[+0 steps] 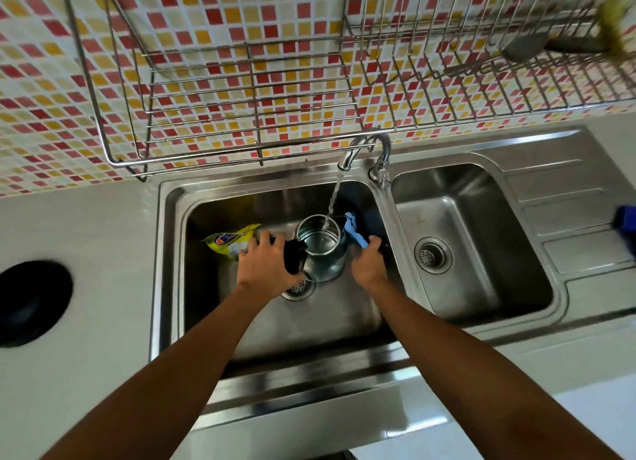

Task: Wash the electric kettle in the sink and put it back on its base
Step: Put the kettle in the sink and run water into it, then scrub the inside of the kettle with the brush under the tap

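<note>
The steel electric kettle stands open-topped in the left sink basin, under the tap. Water runs from the spout into it and the kettle holds water. My left hand grips the kettle's black handle on its left side. My right hand is at the kettle's right side and holds a blue cloth or brush against its rim. The kettle's base is not in view.
A yellow packet lies in the left basin beside my left hand. The right basin has a drain strainer. A wire dish rack hangs above the tap. A black round hole sits in the counter at left.
</note>
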The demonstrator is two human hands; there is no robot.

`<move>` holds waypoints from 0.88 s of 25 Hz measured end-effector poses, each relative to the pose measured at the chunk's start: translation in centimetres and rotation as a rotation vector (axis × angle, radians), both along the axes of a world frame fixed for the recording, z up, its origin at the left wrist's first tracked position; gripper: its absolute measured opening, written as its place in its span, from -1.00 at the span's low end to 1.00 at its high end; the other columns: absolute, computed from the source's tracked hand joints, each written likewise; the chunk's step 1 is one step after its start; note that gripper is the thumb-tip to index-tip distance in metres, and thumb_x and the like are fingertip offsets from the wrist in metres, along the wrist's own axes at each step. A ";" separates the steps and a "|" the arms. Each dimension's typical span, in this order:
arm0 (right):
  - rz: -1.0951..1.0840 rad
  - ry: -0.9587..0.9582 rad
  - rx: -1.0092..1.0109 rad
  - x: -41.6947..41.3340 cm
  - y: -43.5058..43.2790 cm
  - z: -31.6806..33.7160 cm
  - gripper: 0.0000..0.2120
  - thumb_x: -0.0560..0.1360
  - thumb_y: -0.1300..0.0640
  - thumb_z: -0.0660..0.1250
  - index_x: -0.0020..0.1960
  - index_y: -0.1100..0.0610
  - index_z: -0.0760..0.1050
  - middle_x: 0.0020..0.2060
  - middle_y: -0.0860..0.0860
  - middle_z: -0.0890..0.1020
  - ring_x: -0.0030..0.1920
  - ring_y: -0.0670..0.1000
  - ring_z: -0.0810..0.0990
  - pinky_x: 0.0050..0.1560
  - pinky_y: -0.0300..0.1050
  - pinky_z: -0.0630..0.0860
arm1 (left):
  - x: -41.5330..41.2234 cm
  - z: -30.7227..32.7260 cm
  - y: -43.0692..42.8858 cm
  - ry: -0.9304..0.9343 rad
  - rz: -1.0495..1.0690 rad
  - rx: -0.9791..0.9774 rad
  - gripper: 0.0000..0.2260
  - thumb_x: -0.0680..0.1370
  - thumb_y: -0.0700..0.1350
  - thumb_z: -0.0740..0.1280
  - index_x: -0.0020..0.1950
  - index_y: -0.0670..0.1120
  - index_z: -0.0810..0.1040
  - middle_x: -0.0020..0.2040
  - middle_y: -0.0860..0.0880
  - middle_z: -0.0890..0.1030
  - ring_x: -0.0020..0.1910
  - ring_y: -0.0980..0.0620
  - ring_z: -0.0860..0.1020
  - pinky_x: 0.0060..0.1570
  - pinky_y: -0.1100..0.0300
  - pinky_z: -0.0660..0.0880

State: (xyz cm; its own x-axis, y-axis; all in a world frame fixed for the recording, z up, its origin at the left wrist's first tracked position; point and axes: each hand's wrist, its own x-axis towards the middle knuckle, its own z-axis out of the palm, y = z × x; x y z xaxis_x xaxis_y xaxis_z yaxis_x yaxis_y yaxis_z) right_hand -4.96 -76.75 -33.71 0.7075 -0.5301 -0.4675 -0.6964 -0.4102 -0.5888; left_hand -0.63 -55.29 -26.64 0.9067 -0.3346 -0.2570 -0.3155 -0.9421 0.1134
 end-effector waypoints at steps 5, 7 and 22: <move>0.033 -0.217 -0.107 -1.8 -2.6 6.5 -0.59 0.65 0.13 0.09 0.48 0.17 0.30 -0.01 0.18 0.63 -0.09 0.12 0.63 -0.10 -0.05 0.52 | 0.6 -0.3 -0.4 0.066 -0.017 -0.036 -0.24 0.32 0.32 0.40 0.39 -0.07 0.39 0.26 -0.16 0.46 0.27 -0.22 0.43 0.27 -0.07 0.43; 0.088 -0.349 -0.123 -3.8 -3.6 9.7 -0.64 0.65 0.11 0.11 0.42 0.13 0.39 -0.15 0.04 0.60 -0.30 -0.12 0.53 -0.25 -0.27 0.41 | 0.7 -0.5 -0.6 0.066 -0.024 -0.032 -0.24 0.33 0.33 0.39 0.40 -0.07 0.39 0.26 -0.17 0.47 0.27 -0.22 0.42 0.30 -0.06 0.40; 1.164 0.109 -0.575 4.4 0.6 9.9 -0.64 0.56 0.16 0.20 0.36 0.11 0.40 0.21 0.15 0.54 0.14 0.23 0.58 0.06 0.08 0.53 | 2.0 -2.0 -0.5 0.075 -0.099 0.034 -0.23 0.23 0.44 0.05 0.27 0.05 0.50 0.18 -0.05 0.57 0.20 -0.19 0.48 0.15 -0.08 0.48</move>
